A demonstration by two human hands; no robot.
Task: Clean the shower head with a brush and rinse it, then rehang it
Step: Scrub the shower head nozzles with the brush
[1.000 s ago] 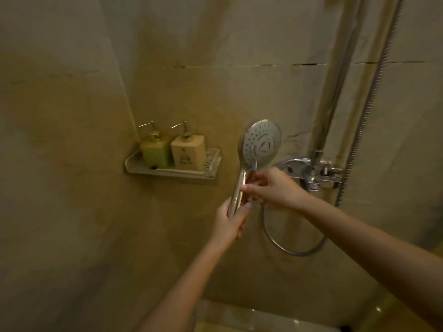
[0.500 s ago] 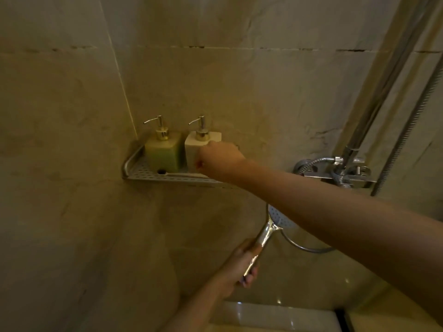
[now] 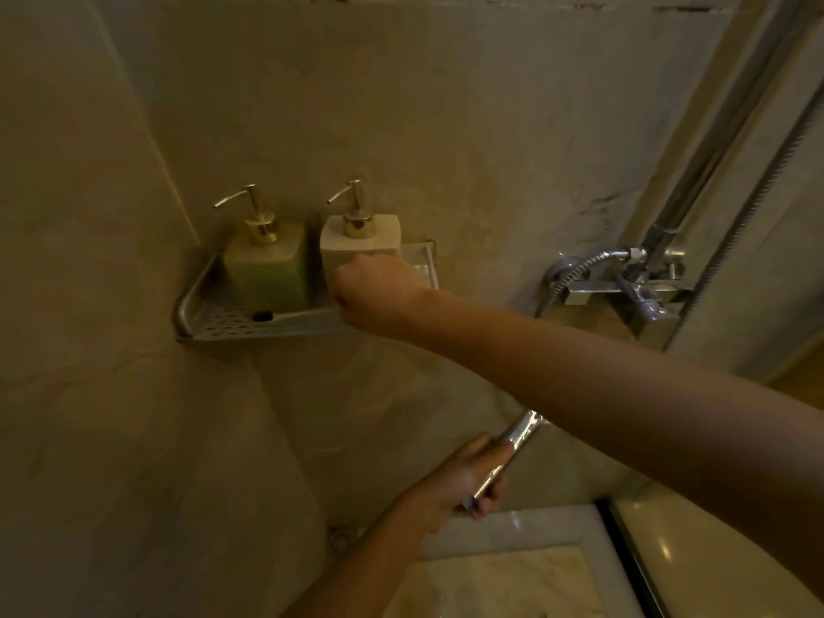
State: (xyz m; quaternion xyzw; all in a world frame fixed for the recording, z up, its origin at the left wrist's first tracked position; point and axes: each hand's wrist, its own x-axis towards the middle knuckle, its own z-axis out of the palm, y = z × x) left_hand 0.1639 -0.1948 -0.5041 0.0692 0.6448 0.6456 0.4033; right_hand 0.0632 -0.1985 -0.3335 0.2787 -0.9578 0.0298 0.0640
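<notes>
The shower head's chrome handle (image 3: pixel 512 443) points up to the right, low in the view; its spray face is hidden behind my right forearm. My left hand (image 3: pixel 463 483) grips the handle near its lower end. My right hand (image 3: pixel 379 296) reaches across to the metal corner shelf (image 3: pixel 214 318) and sits against the front of the cream pump bottle (image 3: pixel 361 240). Only its back shows, so the fingers and anything in them are hidden. No brush is visible.
A green pump bottle (image 3: pixel 267 269) stands left of the cream one on the shelf. The chrome mixer tap (image 3: pixel 624 287), riser pipe (image 3: pixel 695 189) and ribbed hose (image 3: pixel 758 189) are on the right wall. A floor drain (image 3: pixel 341 539) lies below.
My right hand left the shower head and reached to the shelf by the cream bottle. My left hand lowered the shower head, whose face went behind my right forearm.
</notes>
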